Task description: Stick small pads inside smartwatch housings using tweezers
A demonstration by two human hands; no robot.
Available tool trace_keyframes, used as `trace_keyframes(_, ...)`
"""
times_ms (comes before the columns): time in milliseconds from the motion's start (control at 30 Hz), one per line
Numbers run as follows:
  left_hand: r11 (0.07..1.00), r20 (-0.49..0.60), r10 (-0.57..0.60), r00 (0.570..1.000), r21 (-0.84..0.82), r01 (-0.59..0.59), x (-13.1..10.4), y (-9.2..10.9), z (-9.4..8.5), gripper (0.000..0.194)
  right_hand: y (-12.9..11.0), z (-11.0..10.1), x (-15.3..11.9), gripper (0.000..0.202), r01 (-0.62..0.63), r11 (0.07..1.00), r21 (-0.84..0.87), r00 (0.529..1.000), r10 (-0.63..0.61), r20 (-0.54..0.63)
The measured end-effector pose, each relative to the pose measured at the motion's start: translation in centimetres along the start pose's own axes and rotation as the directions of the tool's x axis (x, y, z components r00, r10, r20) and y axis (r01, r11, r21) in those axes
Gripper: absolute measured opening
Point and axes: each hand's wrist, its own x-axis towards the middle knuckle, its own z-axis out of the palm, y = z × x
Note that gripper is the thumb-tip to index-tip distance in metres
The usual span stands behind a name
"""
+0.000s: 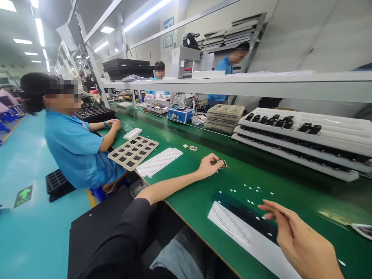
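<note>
My left hand (208, 167) reaches out over the green bench, its fingers closed on a small piece with a silver rim (222, 163), like a watch case. The fingers cover part of that piece. Closer to me, my right hand (305, 240) hovers above a white sheet with rows of short dark strips (232, 224); its fingers are loosely stretched and I see nothing in them. Dark strips (250, 217) lie along the sheet's far side. Several white scraps (252, 188) are scattered between the hands. Another small rimmed piece (193, 148) rests beyond my left hand.
A beige compartment tray (133, 152) and white strip sheets (159, 161) lie to the left, near a co-worker in blue (72, 143). White foam trays with black parts (302, 141) are stacked at the back right. Another rimmed piece (363, 230) sits at the right edge.
</note>
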Motion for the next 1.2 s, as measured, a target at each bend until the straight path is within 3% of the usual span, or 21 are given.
trace_keyframes(100,0.963,0.174,0.041,0.984,-0.269,0.008,-3.5,1.4,2.1,0.059,-0.3,-0.8,1.5,0.033,-0.036,0.999,0.002,0.994,0.036,0.103)
trace_keyframes(200,0.907,0.308,0.089,0.947,-0.418,0.051,-6.3,2.5,3.0,0.084,0.1,-0.5,3.2,0.034,0.028,0.997,-0.077,0.998,-0.023,0.061)
trace_keyframes(267,0.885,0.358,0.093,0.929,-0.458,0.088,-7.5,2.7,3.2,0.09,0.6,0.4,3.6,0.039,0.043,0.996,-0.083,0.997,-0.038,0.061)
trace_keyframes(467,0.864,0.403,0.016,0.915,-0.466,0.19,-8.9,2.2,3.9,0.093,0.4,3.6,1.6,0.031,0.047,0.998,-0.042,0.999,-0.046,0.01)
trace_keyframes(600,0.874,0.404,-0.031,0.914,-0.433,0.221,-9.4,2.1,3.7,0.081,-0.5,3.4,1.1,0.015,0.074,0.997,-0.013,0.996,-0.074,-0.045)
trace_keyframes(800,0.889,0.481,-0.068,0.874,-0.368,0.272,-9.8,2.5,3.0,0.073,-1.0,2.7,1.4,0.011,0.034,0.999,0.015,0.995,-0.032,-0.096)
trace_keyframes(1033,0.927,0.426,0.063,0.902,-0.36,0.105,-10.2,2.1,2.7,0.065,-1.2,3.5,-0.5,0.022,-0.17,0.985,-0.035,0.985,0.17,-0.007)
trace_keyframes(1200,0.943,0.345,0.252,0.904,-0.298,-0.149,-11.1,1.4,2.6,0.043,-2.1,3.4,-0.5,0.016,-0.114,0.991,-0.071,0.994,0.114,-0.008)
